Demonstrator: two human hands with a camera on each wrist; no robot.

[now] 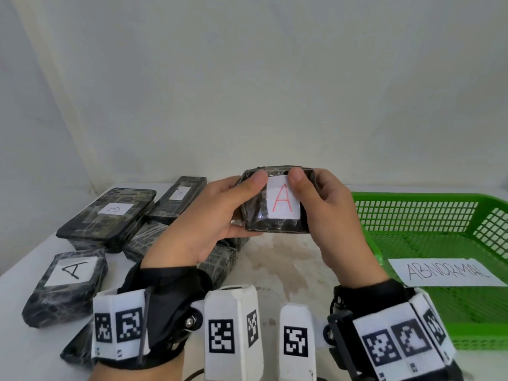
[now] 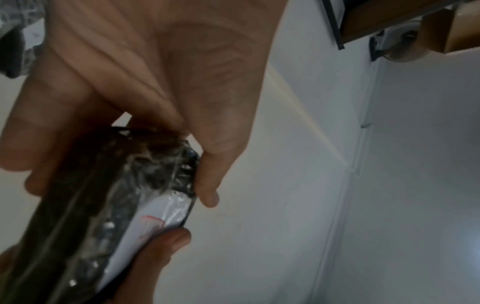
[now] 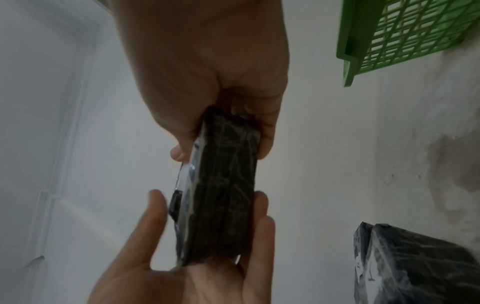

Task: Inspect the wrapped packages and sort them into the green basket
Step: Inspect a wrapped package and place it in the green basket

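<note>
I hold a black wrapped package (image 1: 275, 224) up over the table's middle, its white label with a red letter A facing me. My left hand (image 1: 243, 206) grips its left end, thumb on the front. My right hand (image 1: 308, 204) grips the right end, its thumb on the label's top corner. The left wrist view has the package (image 2: 116, 195) edge-on with the red mark showing. In the right wrist view the package (image 3: 223, 195) is pinched at both ends. The green basket (image 1: 428, 215) stands to the right, holding only a paper reading ABNORMAL (image 1: 445, 272).
Several more wrapped packages lie on the white table at the left: one labelled B (image 1: 110, 215), one with a black A (image 1: 68, 284), a narrow one (image 1: 178, 196) behind. A stained patch of table (image 1: 283, 257) lies under my hands. A white wall rises behind.
</note>
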